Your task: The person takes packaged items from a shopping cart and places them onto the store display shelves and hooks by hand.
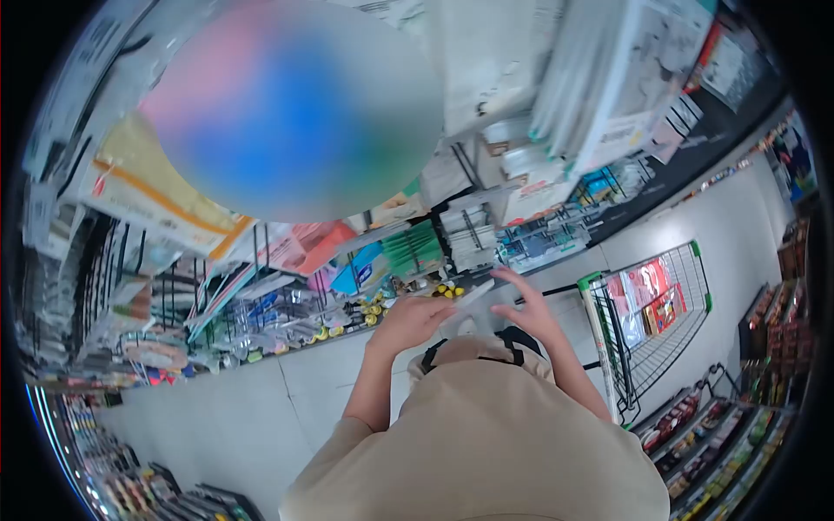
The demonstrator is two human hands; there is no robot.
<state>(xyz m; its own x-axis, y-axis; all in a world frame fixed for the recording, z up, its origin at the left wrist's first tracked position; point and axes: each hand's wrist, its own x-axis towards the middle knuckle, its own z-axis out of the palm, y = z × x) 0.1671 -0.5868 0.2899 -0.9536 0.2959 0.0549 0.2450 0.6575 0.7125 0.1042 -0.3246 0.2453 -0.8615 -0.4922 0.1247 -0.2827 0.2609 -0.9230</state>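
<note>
With the fingers [441, 306] of the left hand [408, 321] closing together, gripping the near end of a slim white item [475, 293], left of the shopping cart [656, 304]. Spreading the fingers of the right hand [532, 313], holding thumb and forefinger apart, between that item and the cart; being too small in view at the item's far end to tell whether touching it. Reaching forward with bare forearms from a beige top [486, 434], below and left of the cart. Standing on a pale tiled floor [330, 391], spreading out beneath the cart. Facing hanging green packets [411, 250] up and left of the cart, among crowded racks, partly hidden by a large blurred oval. Carrying red packs [647, 286] inside the cart, beside a pale one.
</note>
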